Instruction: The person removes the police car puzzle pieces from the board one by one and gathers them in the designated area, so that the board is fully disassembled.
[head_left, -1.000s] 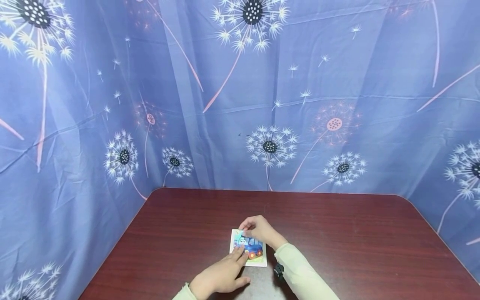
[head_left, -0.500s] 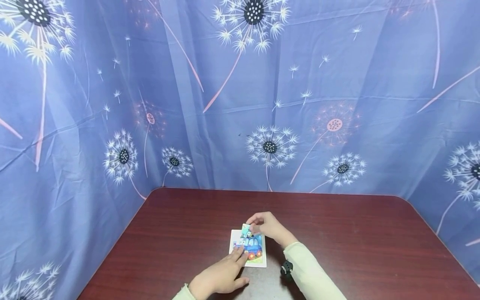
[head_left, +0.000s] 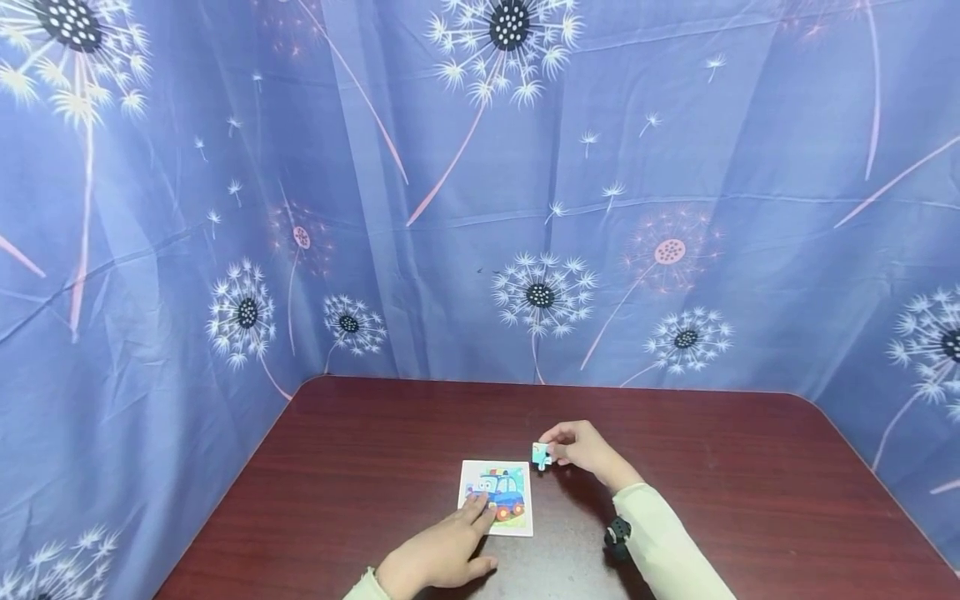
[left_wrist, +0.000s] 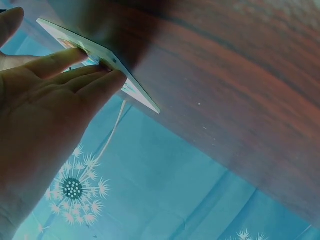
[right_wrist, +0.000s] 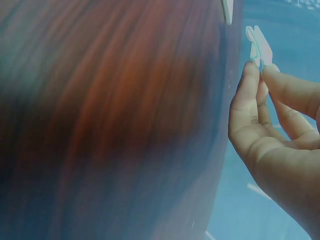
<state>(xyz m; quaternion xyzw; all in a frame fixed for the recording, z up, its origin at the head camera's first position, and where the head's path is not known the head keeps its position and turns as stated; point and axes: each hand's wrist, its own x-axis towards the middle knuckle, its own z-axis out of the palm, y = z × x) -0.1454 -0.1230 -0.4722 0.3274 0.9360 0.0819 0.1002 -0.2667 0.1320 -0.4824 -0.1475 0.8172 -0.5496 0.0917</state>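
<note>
- The left hand (head_left: 442,550) is resting on the puzzle (head_left: 506,492), its straight fingers gripping nothing.
- The puzzle is lying on the tabletop (head_left: 375,467), looking mostly assembled, though fingers are hiding part; it is showing a blue car inside a white border.
- Only one pale-blue piece (head_left: 541,454) is visibly remaining out, near the far right corner.
- The right hand (head_left: 588,450) is pinching that piece.

Blue dandelion-print fabric (head_left: 450,275) is hanging on three sides, and down below, the reddish-brown table (head_left: 360,467) is catching pale glare (head_left: 551,567)!
</note>
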